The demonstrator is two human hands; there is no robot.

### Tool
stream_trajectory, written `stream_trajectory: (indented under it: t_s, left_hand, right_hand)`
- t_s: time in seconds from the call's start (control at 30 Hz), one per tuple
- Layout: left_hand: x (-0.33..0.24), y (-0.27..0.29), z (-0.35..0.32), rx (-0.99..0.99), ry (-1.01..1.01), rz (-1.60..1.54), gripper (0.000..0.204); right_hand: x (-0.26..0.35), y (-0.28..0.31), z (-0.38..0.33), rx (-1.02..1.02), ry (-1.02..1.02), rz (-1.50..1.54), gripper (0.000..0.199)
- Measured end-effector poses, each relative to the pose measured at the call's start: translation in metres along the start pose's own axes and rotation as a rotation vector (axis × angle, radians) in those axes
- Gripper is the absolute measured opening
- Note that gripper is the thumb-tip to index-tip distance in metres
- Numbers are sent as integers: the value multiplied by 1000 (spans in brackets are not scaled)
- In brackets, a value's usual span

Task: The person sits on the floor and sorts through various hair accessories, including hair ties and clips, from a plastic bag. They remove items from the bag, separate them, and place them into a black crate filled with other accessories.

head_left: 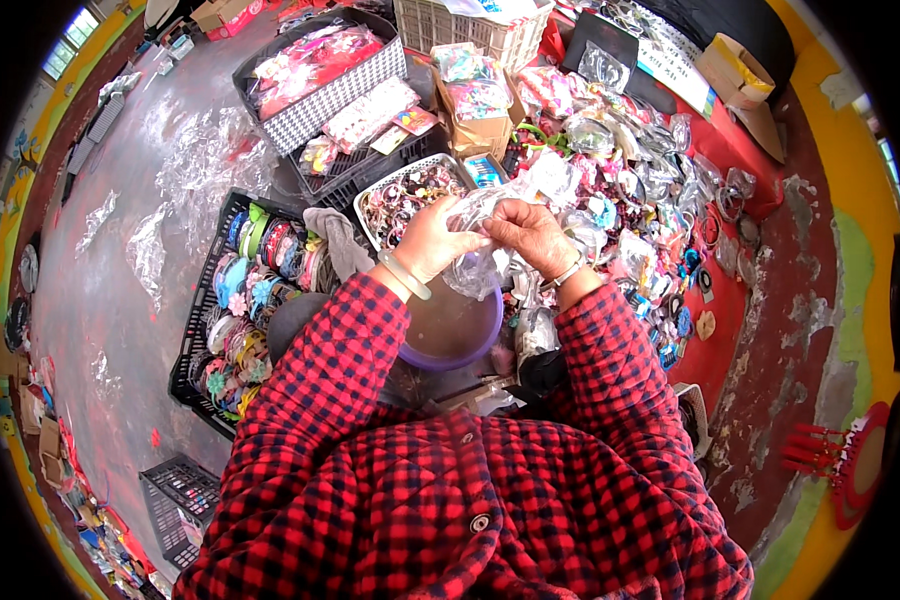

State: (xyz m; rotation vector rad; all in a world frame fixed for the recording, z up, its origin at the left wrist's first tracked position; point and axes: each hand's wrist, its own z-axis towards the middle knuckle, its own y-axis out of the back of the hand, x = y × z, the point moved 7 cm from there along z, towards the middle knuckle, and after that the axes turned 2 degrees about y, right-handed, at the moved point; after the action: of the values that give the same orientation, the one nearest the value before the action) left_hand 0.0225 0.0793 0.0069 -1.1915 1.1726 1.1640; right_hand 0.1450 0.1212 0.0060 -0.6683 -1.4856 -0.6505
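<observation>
Two hands here, both on one clear plastic bag (pixel 482 240), which is bunched up between them, right above a single purple bowl (pixel 452 335). Left hand (pixel 432 240) pinches the bag's left side with closed fingers, right hand (pixel 530 232) grips the top edge from the other side. One black crate of hair bands (pixel 240 300) sits to the left, one white tray of small hair accessories (pixel 410 195) just beyond the hands. Red checked sleeves on both arms.

A sorting workshop for hair accessories is showing here: a black crate of headbands (pixel 240 300) lying left of the fingers (pixel 470 235), bagged trinkets (pixel 630 190) piling up right of them
</observation>
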Motion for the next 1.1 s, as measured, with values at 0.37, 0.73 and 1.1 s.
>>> stream_trajectory:
  t_s: [0.37, 0.73, 1.1]
  left_hand:
    - [-16, 8, -5, -193, -59, 819, 43]
    - [3, -5, -8, -131, -66, 893, 31]
    - [-18, -9, -11, -12, -179, 954, 33]
  right_hand:
    - [38, -11, -13, -261, 104, -1118, 24]
    - [14, -11, -10, -132, -141, -1255, 34]
    - [18, -4, -10, -189, 74, -1161, 20]
